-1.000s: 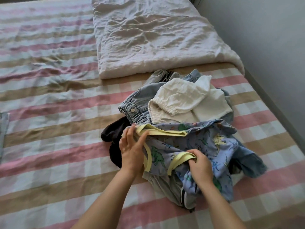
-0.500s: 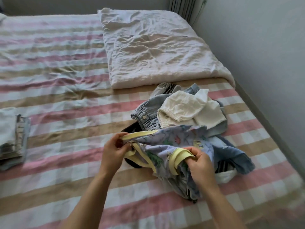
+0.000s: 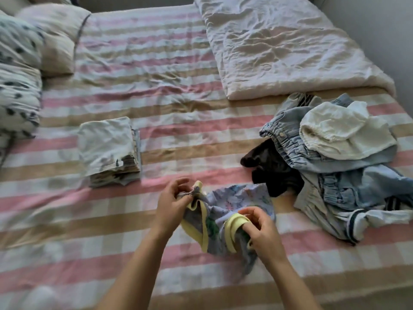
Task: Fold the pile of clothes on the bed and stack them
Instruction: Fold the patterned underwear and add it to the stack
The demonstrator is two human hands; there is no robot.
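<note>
On the one bed [image 3: 156, 121] I count one folded quilt [image 3: 290, 52] at one o'clock, one plain pillow [image 3: 55, 41] and one spotted pillow [image 3: 17, 74] at ten, one folded stack [image 3: 109, 148] at nine and one loose heap [image 3: 335, 175] at three. The heap shows one white piece [image 3: 339, 133] and one black piece [image 3: 272, 168]; its denim pieces I cannot count. One printed garment [image 3: 234, 202] sits at six.

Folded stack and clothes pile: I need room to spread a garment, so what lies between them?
In the head view, only bare striped bedsheet lies between the folded stack and the clothes pile; the dinosaur-print garment sits nearer the camera.
</note>
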